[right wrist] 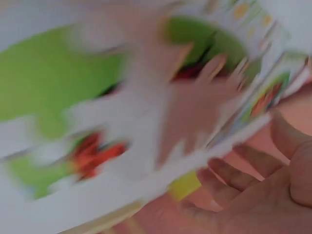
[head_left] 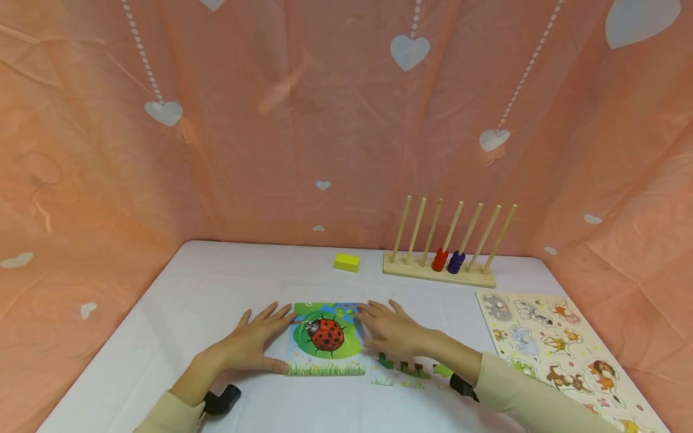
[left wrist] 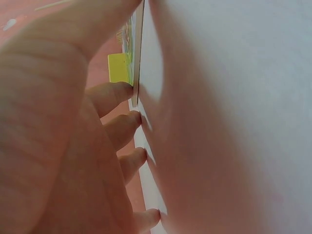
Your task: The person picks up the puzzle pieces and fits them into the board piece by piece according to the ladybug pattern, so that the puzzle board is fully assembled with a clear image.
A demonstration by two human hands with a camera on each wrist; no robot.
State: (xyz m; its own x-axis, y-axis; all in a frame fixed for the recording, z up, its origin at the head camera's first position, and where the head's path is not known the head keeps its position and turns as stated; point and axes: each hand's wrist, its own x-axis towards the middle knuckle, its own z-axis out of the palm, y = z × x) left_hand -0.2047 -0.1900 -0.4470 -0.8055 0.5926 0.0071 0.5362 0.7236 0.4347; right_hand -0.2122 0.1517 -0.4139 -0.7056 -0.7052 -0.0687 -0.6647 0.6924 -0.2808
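A square ladybug picture board (head_left: 326, 340) lies flat on the white table in the head view. My left hand (head_left: 250, 344) spreads along its left side, index fingertip at the upper edge and thumb at the lower left corner. In the left wrist view a fingertip touches the board's thin edge (left wrist: 138, 53). My right hand (head_left: 391, 331) lies at the board's right side, fingers extended, partly covering that edge. Loose jigsaw pieces (head_left: 414, 370) with green and dark parts lie below the right hand and forearm, which hide some of them. The right wrist view shows these pieces (right wrist: 53, 78) blurred.
A yellow block (head_left: 346, 262) stands behind the board. Farther right is a wooden peg rack (head_left: 438, 273) with red and purple beads on two pegs. An animal picture board (head_left: 563, 355) lies at the table's right side. Pink curtain (head_left: 325, 120) surrounds the table.
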